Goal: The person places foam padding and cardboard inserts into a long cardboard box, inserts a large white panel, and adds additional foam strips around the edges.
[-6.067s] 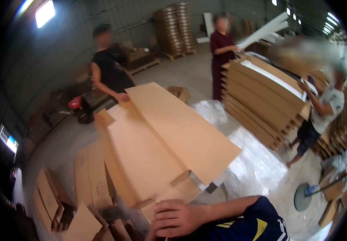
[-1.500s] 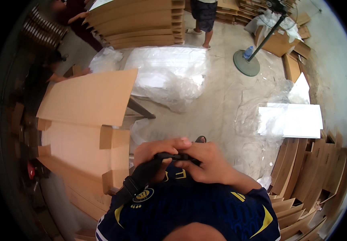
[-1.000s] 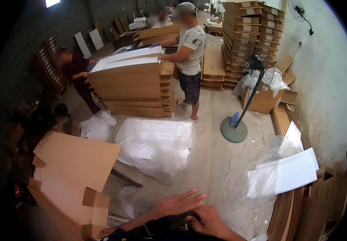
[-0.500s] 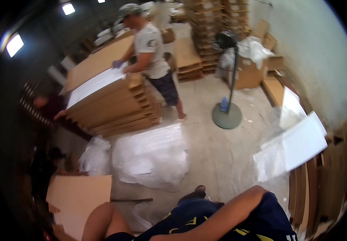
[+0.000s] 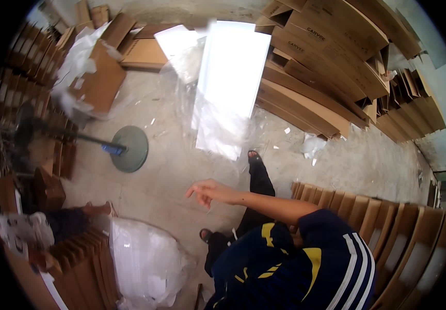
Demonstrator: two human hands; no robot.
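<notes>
My right hand (image 5: 208, 193) reaches out over the concrete floor in front of me, palm downward, with its fingers loosely apart and nothing in them. Beyond it lie white flat panels (image 5: 233, 77), partly covered by clear plastic film (image 5: 223, 133); a gap of floor separates them from the hand. My left hand does not show. To the near left, a plastic-wrapped white bundle (image 5: 143, 258) rests on the floor.
A fan stand with a round green base (image 5: 131, 150) is on the left. Flat brown cartons (image 5: 316, 57) lean at the far right, and more stand in a row (image 5: 378, 222) beside me. An open carton (image 5: 96, 77) holds white wrap. Another person (image 5: 27, 230) is at a stack, lower left.
My view has swung to the right, so the white panels now lie ahead and the carton stack with the co-worker sits at lower left. My right hand has come into view, stretched forward.
</notes>
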